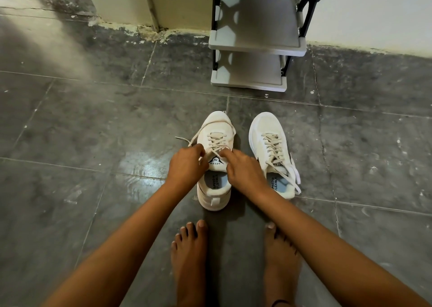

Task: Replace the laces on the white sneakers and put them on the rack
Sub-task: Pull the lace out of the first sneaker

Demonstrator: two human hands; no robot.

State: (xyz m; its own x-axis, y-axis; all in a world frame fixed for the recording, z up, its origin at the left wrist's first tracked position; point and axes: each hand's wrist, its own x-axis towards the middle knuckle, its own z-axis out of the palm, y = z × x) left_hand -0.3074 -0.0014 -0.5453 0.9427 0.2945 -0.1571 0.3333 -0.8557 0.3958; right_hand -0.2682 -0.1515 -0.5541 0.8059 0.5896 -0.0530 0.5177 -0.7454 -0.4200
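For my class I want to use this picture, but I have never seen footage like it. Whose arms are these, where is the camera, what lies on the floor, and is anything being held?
There is no machine here. A person wears a wide-angle camera on the head, looking forward and down, so you see their own arms and bare feet.

On the dark tiled floor stand two white sneakers side by side, toes pointing away. Behind them, against the wall, is a small grey shoe rack with nothing visible on its shelves.

Both hands work on the left sneaker. The left hand pinches its lace, whose loose end trails out to the left. The right hand has its fingers at the top of the lacing, seemingly pinching the other end.

The right sneaker is untouched; it is laced, with its ends lying loose.
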